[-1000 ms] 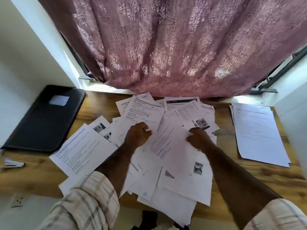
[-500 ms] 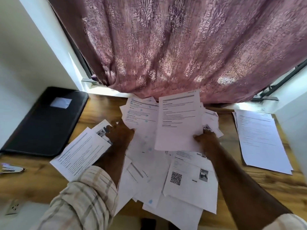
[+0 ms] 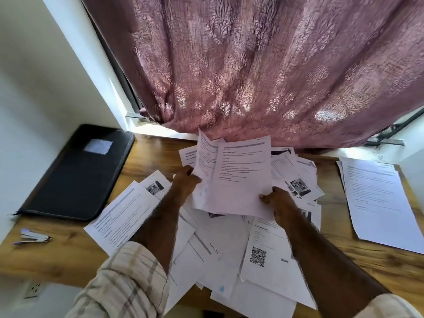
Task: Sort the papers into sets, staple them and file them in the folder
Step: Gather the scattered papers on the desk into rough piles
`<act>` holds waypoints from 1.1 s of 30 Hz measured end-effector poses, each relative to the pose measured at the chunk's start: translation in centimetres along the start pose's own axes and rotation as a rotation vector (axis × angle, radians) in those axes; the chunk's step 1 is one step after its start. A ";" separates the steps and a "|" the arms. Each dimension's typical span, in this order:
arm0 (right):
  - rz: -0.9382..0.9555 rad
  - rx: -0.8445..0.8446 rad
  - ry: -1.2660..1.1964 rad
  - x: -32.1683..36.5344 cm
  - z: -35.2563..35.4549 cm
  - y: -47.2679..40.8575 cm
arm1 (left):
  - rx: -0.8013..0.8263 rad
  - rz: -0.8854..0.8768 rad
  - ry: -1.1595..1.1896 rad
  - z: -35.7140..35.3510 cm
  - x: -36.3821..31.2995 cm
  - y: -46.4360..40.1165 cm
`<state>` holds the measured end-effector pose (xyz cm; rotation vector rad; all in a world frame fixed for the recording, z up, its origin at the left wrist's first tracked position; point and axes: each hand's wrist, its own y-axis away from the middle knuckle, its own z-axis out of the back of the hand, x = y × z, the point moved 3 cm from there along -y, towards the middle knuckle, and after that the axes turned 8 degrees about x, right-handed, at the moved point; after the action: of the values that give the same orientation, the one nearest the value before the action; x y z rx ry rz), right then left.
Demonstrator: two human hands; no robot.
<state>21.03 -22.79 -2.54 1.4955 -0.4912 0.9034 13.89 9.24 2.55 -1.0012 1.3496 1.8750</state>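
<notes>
Above the middle of the wooden bench (image 3: 68,255), the left hand (image 3: 185,182) pinches a bent sheet (image 3: 204,171) by its left edge. The right hand (image 3: 278,200) grips a flat printed page (image 3: 241,177) at its near right corner. Loose papers (image 3: 229,249) lie scattered beneath. A neat stack (image 3: 378,198) lies right; the black folder (image 3: 78,173) and stapler (image 3: 34,237) lie left.
</notes>
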 end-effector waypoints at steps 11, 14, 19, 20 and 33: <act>0.025 0.104 0.064 1.7 -0.4 3.7 | 0.364 -0.120 0.251 -3.7 1.5 1.8; 0.061 0.165 -0.053 2.2 0.5 5.5 | 0.408 -0.130 0.266 -4.6 1.7 2.1; 0.114 0.274 -0.288 2.2 4.5 7.4 | 0.609 -0.031 0.410 -8.1 1.2 2.4; 0.123 0.290 -0.323 2.2 5.4 7.8 | 0.639 0.005 0.457 -9.0 1.2 2.5; 0.156 0.024 -0.228 -0.2 21.5 5.2 | 0.239 -0.041 -0.015 -25.7 -4.5 2.7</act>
<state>22.25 -44.39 1.97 1.6072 -0.7745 0.8651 19.79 -16.31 2.72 -0.8832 1.4918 1.6415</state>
